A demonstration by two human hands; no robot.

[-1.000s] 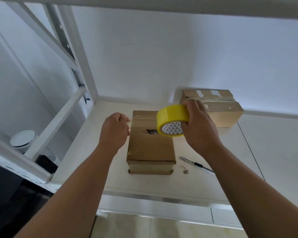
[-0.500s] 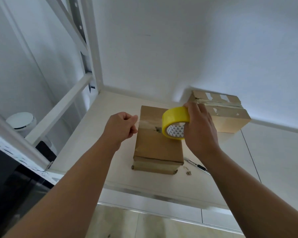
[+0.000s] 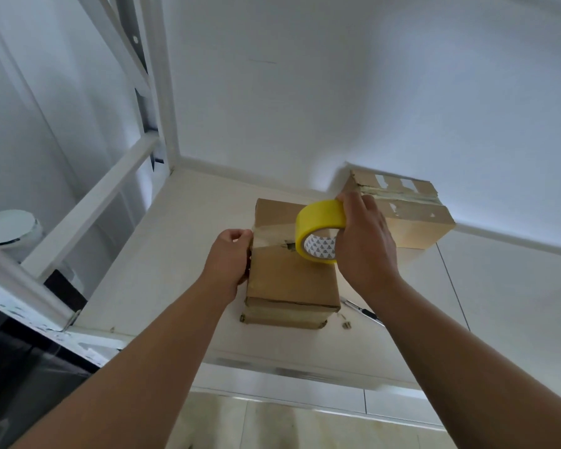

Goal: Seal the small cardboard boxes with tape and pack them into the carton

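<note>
The small cardboard box [image 3: 289, 280] stands on the pale table [image 3: 175, 254], a short way in from the metal-trimmed front edge. The left hand [image 3: 230, 264] grips the box's left edge, thumb on top where a clear strip of tape [image 3: 269, 236] begins. That strip runs across the lid to the yellow tape roll [image 3: 318, 225], which the right hand [image 3: 363, 244] grasps above the box's far right corner, fingers curled over the rim. Bare tabletop lies left of the box, up to the white frame post [image 3: 166, 108] at the back corner. On the right the room is tighter: a utility knife [image 3: 363, 312] lies just beside the box's front right corner with two small metal bits [image 3: 345, 323] near it, and a second cardboard box [image 3: 415, 222] sits against the white wall [image 3: 337, 92] behind the right hand. A seam crosses the tabletop farther right. A white round bin [image 3: 10, 226] stands beyond the frame, and tiled floor [image 3: 272, 426] shows below the table edge.
</note>
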